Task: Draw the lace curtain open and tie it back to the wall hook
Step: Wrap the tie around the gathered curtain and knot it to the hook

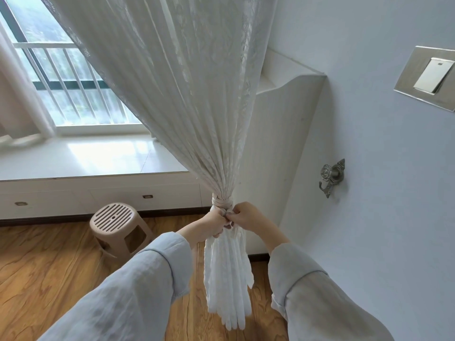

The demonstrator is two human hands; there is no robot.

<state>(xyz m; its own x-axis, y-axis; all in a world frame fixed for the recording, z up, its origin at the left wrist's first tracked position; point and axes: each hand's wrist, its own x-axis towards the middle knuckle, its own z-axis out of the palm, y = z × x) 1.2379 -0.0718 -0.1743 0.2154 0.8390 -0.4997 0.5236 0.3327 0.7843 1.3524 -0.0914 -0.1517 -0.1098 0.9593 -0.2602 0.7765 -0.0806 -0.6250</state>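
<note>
The white lace curtain (187,99) is gathered into one bundle, its lower end hanging to the floor. A pale tie-back band (219,202) is wrapped several times around the gathered neck. My left hand (211,224) grips the bundle just under the band. My right hand (243,216) pinches the band's end at the same spot, touching the left hand. The ornate metal wall hook (332,177) sits on the wall to the right, well apart from the bundle, with nothing on it.
A tan plastic stool (118,226) stands on the wood floor (44,262) left of the bundle. A window seat (103,156) with drawers runs below the barred window (61,77). A white cabinet panel (290,143) stands behind the curtain. A wall switch (429,77) is at upper right.
</note>
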